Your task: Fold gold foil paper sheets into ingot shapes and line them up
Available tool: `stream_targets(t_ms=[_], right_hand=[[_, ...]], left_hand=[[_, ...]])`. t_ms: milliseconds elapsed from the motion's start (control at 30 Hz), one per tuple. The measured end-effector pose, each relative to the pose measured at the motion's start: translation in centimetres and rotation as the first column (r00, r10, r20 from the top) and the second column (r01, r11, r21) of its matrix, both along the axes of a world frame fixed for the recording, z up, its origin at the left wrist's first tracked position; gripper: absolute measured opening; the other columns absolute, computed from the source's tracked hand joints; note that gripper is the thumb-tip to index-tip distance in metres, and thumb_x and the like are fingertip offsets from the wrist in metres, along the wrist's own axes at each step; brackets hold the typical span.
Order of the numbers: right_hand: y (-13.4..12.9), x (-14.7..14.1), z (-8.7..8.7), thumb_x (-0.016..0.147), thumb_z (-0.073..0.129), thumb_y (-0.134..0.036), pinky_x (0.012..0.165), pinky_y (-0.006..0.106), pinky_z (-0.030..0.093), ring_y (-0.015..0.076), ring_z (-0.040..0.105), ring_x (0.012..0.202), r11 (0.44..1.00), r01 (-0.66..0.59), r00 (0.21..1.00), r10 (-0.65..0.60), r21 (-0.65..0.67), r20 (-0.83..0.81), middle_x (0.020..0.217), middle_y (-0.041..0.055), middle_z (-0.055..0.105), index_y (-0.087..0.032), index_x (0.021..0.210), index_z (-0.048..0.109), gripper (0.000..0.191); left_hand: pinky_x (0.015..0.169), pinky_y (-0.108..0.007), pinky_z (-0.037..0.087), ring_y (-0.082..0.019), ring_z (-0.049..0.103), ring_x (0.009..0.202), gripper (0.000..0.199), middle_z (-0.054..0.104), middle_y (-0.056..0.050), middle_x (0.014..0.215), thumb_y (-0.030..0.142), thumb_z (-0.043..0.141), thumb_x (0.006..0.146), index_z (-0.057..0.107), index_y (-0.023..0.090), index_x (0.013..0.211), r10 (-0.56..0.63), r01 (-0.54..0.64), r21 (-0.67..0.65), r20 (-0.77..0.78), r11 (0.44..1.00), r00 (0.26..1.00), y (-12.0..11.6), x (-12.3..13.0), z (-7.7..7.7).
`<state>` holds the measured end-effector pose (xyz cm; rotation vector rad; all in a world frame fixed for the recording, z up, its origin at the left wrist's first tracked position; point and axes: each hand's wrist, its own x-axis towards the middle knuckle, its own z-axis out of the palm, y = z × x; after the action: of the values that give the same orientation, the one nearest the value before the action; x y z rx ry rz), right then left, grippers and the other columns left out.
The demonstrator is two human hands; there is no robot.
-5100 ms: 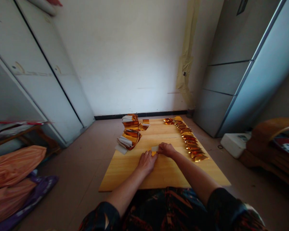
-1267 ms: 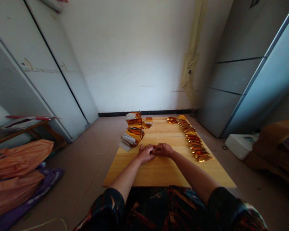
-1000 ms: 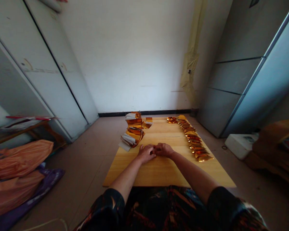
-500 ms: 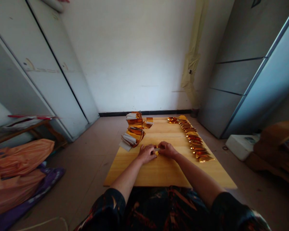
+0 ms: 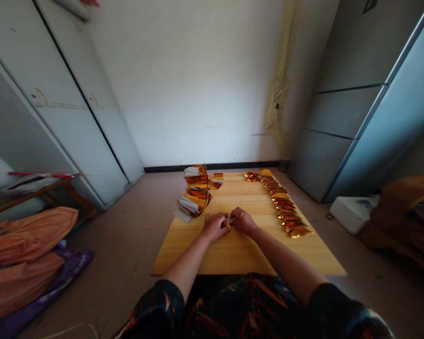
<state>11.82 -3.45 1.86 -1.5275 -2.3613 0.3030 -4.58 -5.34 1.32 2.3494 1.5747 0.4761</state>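
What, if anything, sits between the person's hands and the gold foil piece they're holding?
Nothing visible does: the left hand and right hand both press directly on the foil piece.

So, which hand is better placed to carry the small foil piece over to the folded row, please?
Probably the right hand: it sits nearer the row of folded gold foil pieces, while the left hand lies closer to the stacked foil and white paper. Both hands pinch the small foil piece.
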Motion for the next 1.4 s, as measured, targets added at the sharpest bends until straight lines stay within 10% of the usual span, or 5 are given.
stream_targets(t_ms=[400,633,1400], right_hand=[[-2.5,-0.9,1.9,0.088,0.042,-0.025,0.072,0.032,0.044,0.0238,0.06,0.091,0.997,-0.075,0.93,0.074,-0.012,0.36,0.1,0.0129,0.064,-0.019,0.098,0.067,0.027],[-3.1,-0.5,2.4,0.085,0.049,-0.031,0.08,0.04,0.037,0.0251,0.058,0.09,0.978,-0.18,0.904,0.124,0.102,0.409,0.093,0.0131,0.067,-0.018,0.088,0.069,0.024],[-1.6,2.2,1.8,0.083,0.057,-0.044,0.081,0.033,0.034,0.0239,0.05,0.097,0.96,-0.256,0.91,0.199,0.115,0.363,0.096,0.011,0.063,-0.018,0.092,0.07,0.03]], left_hand=[[0.09,-0.041,0.034,-0.025,0.052,0.109,0.034,0.064,-0.005,0.107,0.035,0.057,0.076,0.052,0.026,0.109,0.071,-0.069,0.028,-0.081,0.997,0.994,-0.6,0.8,-0.1],[0.092,-0.037,0.036,-0.022,0.05,0.111,0.044,0.064,-0.001,0.111,0.013,0.049,0.07,0.057,0.028,0.111,-0.113,0.107,-0.065,-0.11,0.992,0.988,0.3,-1.2,1.0],[0.094,-0.037,0.032,-0.022,0.052,0.105,0.037,0.064,-0.006,0.101,0.026,0.046,0.088,0.051,0.032,0.124,-0.157,0.199,0.162,-0.239,0.966,0.958,1.1,-0.4,0.6]])
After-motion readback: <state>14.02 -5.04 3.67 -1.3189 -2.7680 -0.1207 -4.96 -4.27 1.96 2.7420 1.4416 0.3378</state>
